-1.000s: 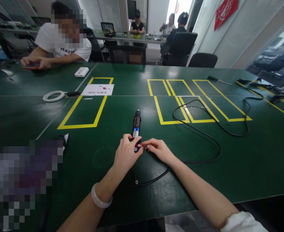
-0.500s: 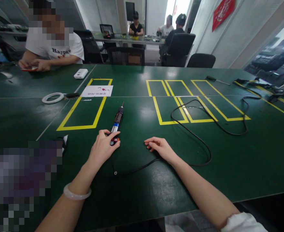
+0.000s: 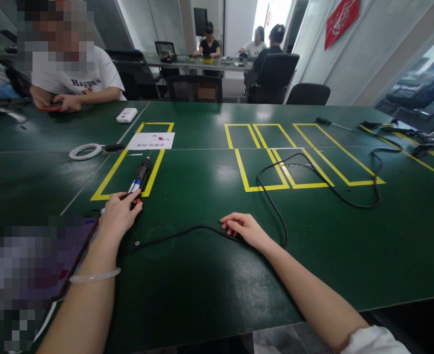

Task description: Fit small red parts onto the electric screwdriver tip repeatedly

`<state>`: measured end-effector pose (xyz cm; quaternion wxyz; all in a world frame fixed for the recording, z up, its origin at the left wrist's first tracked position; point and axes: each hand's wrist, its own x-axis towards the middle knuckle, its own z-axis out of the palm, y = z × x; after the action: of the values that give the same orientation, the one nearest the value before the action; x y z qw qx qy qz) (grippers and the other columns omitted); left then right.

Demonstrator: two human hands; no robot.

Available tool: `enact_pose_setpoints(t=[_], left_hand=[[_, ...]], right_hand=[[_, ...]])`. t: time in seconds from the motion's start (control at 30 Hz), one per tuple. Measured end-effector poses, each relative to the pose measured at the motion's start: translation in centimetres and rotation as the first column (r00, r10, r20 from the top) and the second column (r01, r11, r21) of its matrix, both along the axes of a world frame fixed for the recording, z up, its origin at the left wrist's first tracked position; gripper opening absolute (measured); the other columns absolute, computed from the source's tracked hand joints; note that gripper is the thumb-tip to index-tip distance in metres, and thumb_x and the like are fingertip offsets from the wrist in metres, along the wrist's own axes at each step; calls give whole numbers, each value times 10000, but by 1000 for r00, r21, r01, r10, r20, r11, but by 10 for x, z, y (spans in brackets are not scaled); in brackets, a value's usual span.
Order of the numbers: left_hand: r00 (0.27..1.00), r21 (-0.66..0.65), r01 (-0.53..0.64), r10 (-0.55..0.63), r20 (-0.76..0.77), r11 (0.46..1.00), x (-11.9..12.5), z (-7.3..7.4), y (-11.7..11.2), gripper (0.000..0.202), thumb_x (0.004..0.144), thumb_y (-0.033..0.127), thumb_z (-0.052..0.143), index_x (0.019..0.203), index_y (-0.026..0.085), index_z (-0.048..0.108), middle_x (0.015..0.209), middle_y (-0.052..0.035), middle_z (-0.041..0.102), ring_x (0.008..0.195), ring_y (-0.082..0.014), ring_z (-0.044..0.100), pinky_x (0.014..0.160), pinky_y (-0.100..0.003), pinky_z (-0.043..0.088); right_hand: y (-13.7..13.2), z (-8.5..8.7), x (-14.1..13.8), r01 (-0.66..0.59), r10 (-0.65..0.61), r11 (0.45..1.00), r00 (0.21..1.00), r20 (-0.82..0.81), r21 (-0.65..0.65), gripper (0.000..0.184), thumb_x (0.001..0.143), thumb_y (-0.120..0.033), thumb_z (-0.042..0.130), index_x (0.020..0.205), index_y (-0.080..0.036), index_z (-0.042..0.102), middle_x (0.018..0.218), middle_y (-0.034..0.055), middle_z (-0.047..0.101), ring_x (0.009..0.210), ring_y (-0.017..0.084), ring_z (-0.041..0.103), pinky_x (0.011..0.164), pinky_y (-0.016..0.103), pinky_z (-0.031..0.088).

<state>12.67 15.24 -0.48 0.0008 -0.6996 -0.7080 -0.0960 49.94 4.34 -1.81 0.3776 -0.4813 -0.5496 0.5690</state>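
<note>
My left hand (image 3: 120, 211) grips the rear end of an electric screwdriver (image 3: 140, 172), a dark tool with a silver and blue band. The tool's tip points away from me, and it lies within the left yellow tape rectangle (image 3: 104, 183), its bit near a white paper label (image 3: 155, 141). A black cable (image 3: 187, 229) trails from near the left hand, passes by the right hand, then loops over the table. My right hand (image 3: 246, 228) rests on the table beside that cable, fingers loosely bent and holding nothing.
More yellow tape rectangles mark the green table (image 3: 202, 280). A loose screwdriver (image 3: 333, 124) lies at the far right near tangled cables (image 3: 419, 142). A white tape ring (image 3: 85, 152) and white box (image 3: 127, 115) are at left. A person (image 3: 77, 83) sits across the table.
My left hand has moved left with the electric screwdriver, bringing it into the left tape rectangle. The cable has been pulled along leftward. My right hand has hardly moved.
</note>
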Motion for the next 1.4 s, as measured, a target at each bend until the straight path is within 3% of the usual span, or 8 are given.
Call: enact_pose_setpoints(t=[0.3,0.57,0.67,0.8,0.9,1.0,1.2,1.4], left_hand=[[993,106,-89,96,-62,990,20,5,-16,426,882,434,484,1213,169,522,991,-169,642,883,-329,621,692,-390,446],[986,113,-154,160,-49,982,28,12,-20,381,938,422,342,1056,146,578,1001,-166,646,913,-330,618,712,-401,447],[995,246,-85,94,-24,965,36,19,-24,374,957,393,336,1116,143,564,1168,-154,624,1059,-308,590,848,-396,443],[975,245,67,-115,189,967,68,28,-36,381,955,447,398,1157,181,582,1040,-77,680,933,-232,642,836,-337,464],[819,223,369,-429,381,902,106,26,-51,333,944,420,469,1134,197,628,1069,-46,679,946,-169,639,854,-276,473],[692,180,583,-600,402,792,138,17,-68,300,955,358,476,1172,220,631,1079,-37,676,973,-159,625,868,-278,469],[624,152,727,-737,262,670,165,6,-86,169,950,304,500,960,173,607,935,-36,679,893,-169,619,840,-312,458],[600,126,761,-764,237,637,166,6,-87,195,946,349,506,968,187,613,939,-26,682,905,-174,611,860,-327,449]], right_hand=[[-1,0,0,-31,31,999,1000,-4,-17,269,891,-324,550,1030,-143,692,827,50,698,653,107,617,577,221,461],[-2,-3,-2,-82,80,995,996,-42,-64,299,899,-349,551,1050,-124,677,723,31,681,590,102,620,531,204,449],[-2,-3,-2,-86,83,994,996,-44,-70,295,902,-333,541,1054,-119,675,714,27,672,593,97,620,530,197,449],[-1,-1,-4,-73,71,995,997,-35,-64,289,893,-339,553,1045,-126,676,732,25,669,579,91,606,520,197,450],[0,1,-6,-52,51,997,998,-27,-52,284,879,-346,573,1038,-131,671,769,29,669,575,88,593,506,198,451],[0,1,-10,-17,14,999,997,-70,-37,311,868,-366,597,1080,-143,642,824,31,667,608,91,602,503,194,458],[1,-5,-13,2,-16,998,978,-208,-66,320,787,-418,714,926,-142,629,744,13,670,589,92,602,515,198,470],[2,-8,-11,-10,-5,998,977,-213,-69,296,729,-362,773,864,-138,637,676,-9,645,580,91,585,529,206,481]])
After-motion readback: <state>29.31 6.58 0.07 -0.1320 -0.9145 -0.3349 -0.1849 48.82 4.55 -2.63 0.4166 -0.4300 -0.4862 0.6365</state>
